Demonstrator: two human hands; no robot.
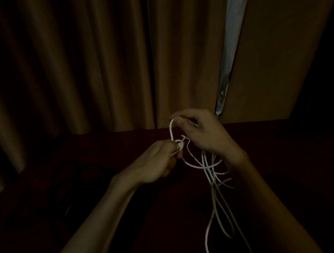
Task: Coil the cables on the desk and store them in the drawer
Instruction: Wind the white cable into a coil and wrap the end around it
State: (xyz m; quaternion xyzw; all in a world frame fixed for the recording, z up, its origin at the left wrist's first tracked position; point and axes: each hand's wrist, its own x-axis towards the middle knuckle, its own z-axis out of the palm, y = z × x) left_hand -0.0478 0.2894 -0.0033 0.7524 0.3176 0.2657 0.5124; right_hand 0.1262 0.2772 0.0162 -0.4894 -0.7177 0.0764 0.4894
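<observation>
Both forearms reach forward above the bench [106, 147]. Left hand [156, 162] pinches the white cable [207, 162]; right hand [204, 130], raised, grips its loop.

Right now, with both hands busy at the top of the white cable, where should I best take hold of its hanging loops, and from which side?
Grip the white cable just below the right hand, where the strands run close together, coming from the left. Lower down the loops spread apart, so one grasp would likely miss some. The left hand already pinches a small loop.
</observation>
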